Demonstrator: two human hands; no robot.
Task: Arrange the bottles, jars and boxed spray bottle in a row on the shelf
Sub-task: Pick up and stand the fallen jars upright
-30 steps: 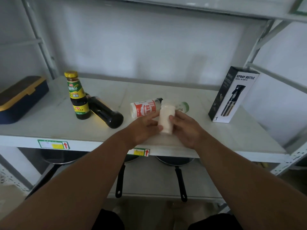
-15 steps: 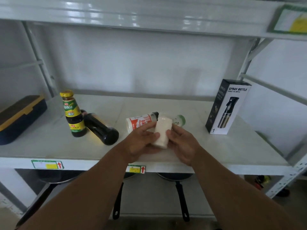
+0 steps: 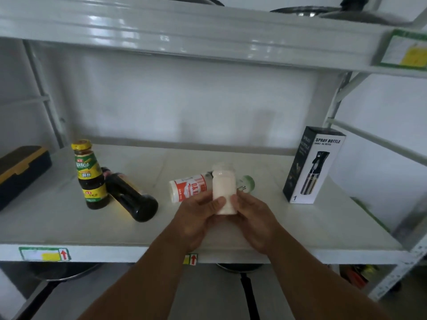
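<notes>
Since the earlier frame both hands have brought the white jar point(image 3: 224, 190) from a tilt to nearly upright, and the view has swung upward so the upper shelf now crosses the top of the frame. Left hand point(image 3: 198, 218) and right hand point(image 3: 254, 215) each curl round the jar's lower half, thumbs on its front, holding it at centre frame over the shelf point(image 3: 323, 227); whether its base touches the board is hidden by the fingers.

Standing this jar up is the step in hand. Behind it a red-labelled bottle point(image 3: 187, 188) lies on its side, with a green-capped jar point(image 3: 247, 183) partly hidden just right of it. At centre left a yellow-capped sauce bottle point(image 3: 90, 174) stands upright, and a dark bottle point(image 3: 129, 197) lies against it. The spray bottle box point(image 3: 314, 165) stands at right. A dark case point(image 3: 20, 172) sits at the left edge.

Next, probably, the jar must be set down squarely on a line with the upright pieces, then released gently so it does not tip; the lying bottles remain to be raised.
</notes>
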